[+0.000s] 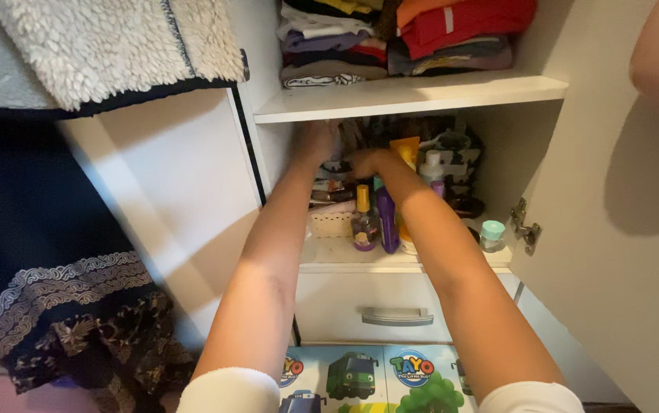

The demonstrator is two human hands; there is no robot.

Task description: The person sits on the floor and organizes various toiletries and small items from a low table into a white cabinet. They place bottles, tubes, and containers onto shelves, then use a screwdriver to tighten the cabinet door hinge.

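Both arms are deep in the cupboard. The left hand (316, 143) is up under the upper shelf (410, 97), its grip lost in shadow among the clutter at the back; I cannot tell whether it is clenched or released. The right hand (365, 162) sits just beside it, behind the orange bottle (406, 150), fingers hidden too, so its grip is equally unclear.

Here is the risk, as I judge it: the right forearm crosses right over the purple bottle (387, 219) and the small yellow-capped bottle (362, 220), both upright near the front edge of the lower shelf (345, 256). One careless pull back could knock them off. The little jar with the pale green lid (492, 235) stands apart to the right, safer.

A cream basket (333, 222) sits left of the bottles. Below, a white drawer (391, 306) with a metal handle. Folded clothes (398, 34) are stacked above, the cupboard door (620, 229) swings open right, and a dark patterned cloth (61, 306) hangs left.
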